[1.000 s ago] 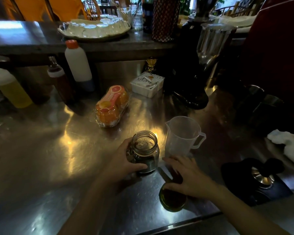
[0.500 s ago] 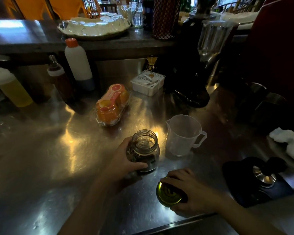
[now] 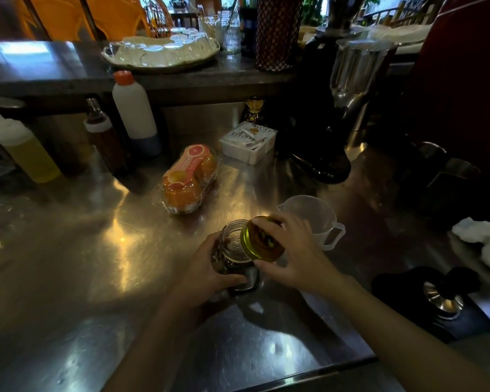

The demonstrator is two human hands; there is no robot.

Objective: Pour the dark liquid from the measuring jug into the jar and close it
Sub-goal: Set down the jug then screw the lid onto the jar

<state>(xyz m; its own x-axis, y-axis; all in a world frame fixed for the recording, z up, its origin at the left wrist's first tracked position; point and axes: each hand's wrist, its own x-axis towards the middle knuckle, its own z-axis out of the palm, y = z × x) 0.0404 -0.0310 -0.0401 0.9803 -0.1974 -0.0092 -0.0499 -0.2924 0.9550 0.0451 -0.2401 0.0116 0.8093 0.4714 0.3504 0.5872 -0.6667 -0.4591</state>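
Lid (image 3: 262, 240) tilted over the jar (image 3: 232, 251) is the risk: lowered askew, it could cross-thread or tip the jar. The jar stands upright on the surface (image 3: 96, 264), mouth up, long axis vertical, just left of the empty measuring jug (image 3: 311, 219). The left hand (image 3: 207, 274) wraps the jar; the right hand (image 3: 292, 257) pinches the lid by its rim.

Glass jar (image 3: 232, 250): upright on the steel counter, mouth uncovered, dark liquid in the lower part, level hard to read in dim light. Lid (image 3: 262, 240): gold-green metal, tilted steeply on edge at the jar's right rim, not seated. Measuring jug (image 3: 311, 219): clear plastic, upright, apparently empty, just behind-right of jar, handle facing right.
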